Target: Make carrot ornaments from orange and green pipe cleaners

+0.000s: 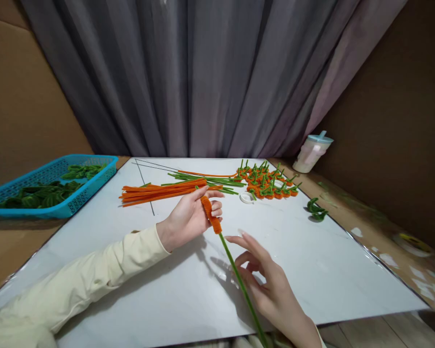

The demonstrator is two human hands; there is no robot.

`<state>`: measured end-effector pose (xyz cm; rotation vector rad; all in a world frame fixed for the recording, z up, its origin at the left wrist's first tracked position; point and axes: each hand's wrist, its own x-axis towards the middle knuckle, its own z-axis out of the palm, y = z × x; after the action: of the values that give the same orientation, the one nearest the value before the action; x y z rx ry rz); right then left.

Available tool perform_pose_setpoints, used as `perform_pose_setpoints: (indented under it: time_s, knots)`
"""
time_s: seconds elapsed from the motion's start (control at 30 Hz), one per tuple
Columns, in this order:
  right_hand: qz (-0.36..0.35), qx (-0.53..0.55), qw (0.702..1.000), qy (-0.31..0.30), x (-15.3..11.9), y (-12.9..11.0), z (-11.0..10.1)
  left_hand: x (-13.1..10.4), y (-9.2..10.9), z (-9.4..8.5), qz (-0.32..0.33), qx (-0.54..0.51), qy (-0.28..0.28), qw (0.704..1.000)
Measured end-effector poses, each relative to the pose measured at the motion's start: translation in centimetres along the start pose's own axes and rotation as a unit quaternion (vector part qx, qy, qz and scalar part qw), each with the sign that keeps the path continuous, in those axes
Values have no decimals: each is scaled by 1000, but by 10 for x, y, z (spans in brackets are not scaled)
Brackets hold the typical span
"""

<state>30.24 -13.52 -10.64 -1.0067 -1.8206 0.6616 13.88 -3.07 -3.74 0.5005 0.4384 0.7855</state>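
We have an orange fuzzy piece (212, 217) in our left hand (188, 217), just past the middle of the white table top (293, 280), toward twelve o'clock. Our left thumb and fingers grasp it near its top. A long green stem (241, 280) runs down from it toward five o'clock.

Our right hand (266, 275) is loose, with bent fingers, beside the stem. We can't tell if its fingertips touch the stem.

To do this well, we should pinch just hard enough to stop the piece turning, so the fuzz does not get squashed. We should guide the stem softly, close under the orange part, because far down it may bend or swing. Small, slow moves should keep it straight.

Orange sticks (159, 193) lie at eleven o'clock, green sticks (203, 180) at twelve, and little orange and green bits (268, 183) at one. A blue basket (63, 210) sits at ten.
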Motion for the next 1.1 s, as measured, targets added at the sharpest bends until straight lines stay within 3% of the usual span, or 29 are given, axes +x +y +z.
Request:
perform_pose_setpoints:
  time_s: [0.1,0.2,0.4,0.67,0.8,0.9,1.0,1.1]
  knots:
    - [-78,-56,993,-67,-1,3,-1,-1,2,0,2,-33,-26,999]
    - [-65,16,993,-94,-1,-1,3,-2,2,-3,-28,-66,-44,996]
    - [19,244,969,-34,-3,-10,7,-2,0,-3,-46,-73,-63,994]
    - [80,174,981,43,-3,-9,4,3,-6,-11,-33,97,82,991]
    - [148,217,959,105,1,-8,1,5,-8,-18,-66,132,22,989]
    - [181,314,917,165,7,-8,-9,5,-8,-19,-66,144,-7,987]
    - [219,372,879,203,11,-7,-22,4,-8,-17,-72,130,-23,989]
    - [248,369,867,226,11,-6,-29,3,-8,-13,-82,93,-18,992]
